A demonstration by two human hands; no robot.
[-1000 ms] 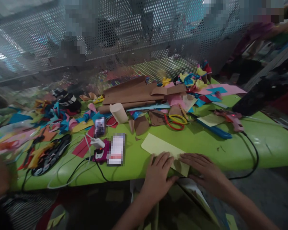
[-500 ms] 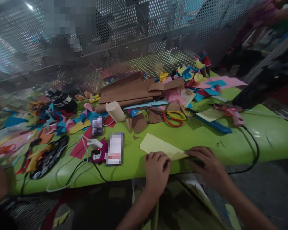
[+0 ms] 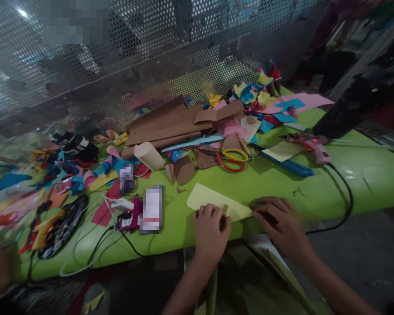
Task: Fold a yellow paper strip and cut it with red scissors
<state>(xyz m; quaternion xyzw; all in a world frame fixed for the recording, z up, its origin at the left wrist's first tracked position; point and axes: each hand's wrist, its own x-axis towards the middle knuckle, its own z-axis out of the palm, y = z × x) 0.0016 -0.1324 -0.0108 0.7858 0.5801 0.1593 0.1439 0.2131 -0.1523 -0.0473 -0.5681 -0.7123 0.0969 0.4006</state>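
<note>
Honestly can't read any text here. The black rounded bottle-like thing (image 3: 76,148) at mid-left has chunky white lettering, too blurry to spell out. Left of centre, the flat rectangular white-screened phone (image 3: 151,208) is pixelated, same for the small dark rectangular item (image 3: 126,179) up-left of it.

In the dim light I make out a perforated metal screen (image 3: 151,65) behind the green table's (image 3: 381,183) far edge, a dark post (image 3: 341,105) at its right edge, grey floor (image 3: 348,253) below.
</note>
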